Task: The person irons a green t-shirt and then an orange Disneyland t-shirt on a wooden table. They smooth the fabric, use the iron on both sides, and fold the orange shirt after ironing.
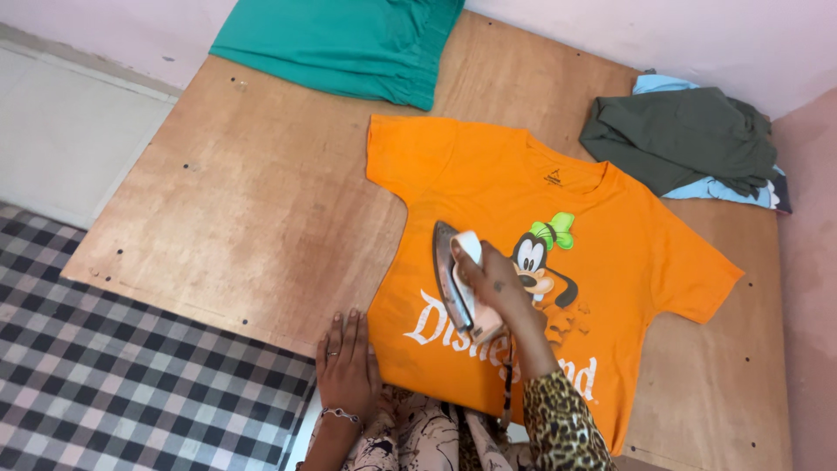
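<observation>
Head view: looking down on a plywood board (253, 192), with a checked cloth (113, 366) at 8 o'clock.
Right hand (497, 292): fingers wrapped round the handle of a clothes iron (455, 275); leopard-print sleeve (562, 423) on the forearm.
Iron: resting on the orange T-shirt (488, 187), just at 9 o'clock of its cartoon dog print (540, 262).
Left hand (346, 366): flat, fingers together, palm down at the shirt's hem edge, 7 o'clock of the iron; ring and bracelet visible.
T-shirt: spread flat, front up, neck toward 1 o'clock.
Surroundings: folded teal garment (349, 44) at 12 o'clock; dark green and pale blue clothes heap (689, 139) at 2 o'clock, apart from the shirt.
</observation>
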